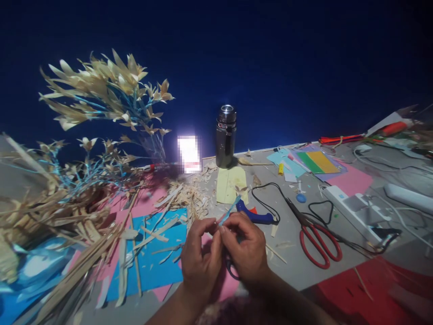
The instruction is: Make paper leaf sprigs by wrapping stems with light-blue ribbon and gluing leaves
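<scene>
My left hand (200, 255) and my right hand (245, 246) meet at the fingertips low in the middle of the view. Both pinch a thin pale blue strip (230, 209) that sticks up and to the right from between the fingers. A dark loop, perhaps a scissors handle (232, 270), shows under my right hand. Just behind the hands lies a blue glue gun (254, 215) with a black cord. Under the hands are a pink sheet (226, 285) and a blue sheet (154, 253) with several dry straw strips on them.
Red-handled scissors (316, 241) lie to the right. A white power strip (353, 210) and cables sit further right. A steel flask (225, 135) stands at the back. Straw-leaf sprays with blue stems (104, 97) fill the left; coloured paper sheets (313, 162) lie at the back right.
</scene>
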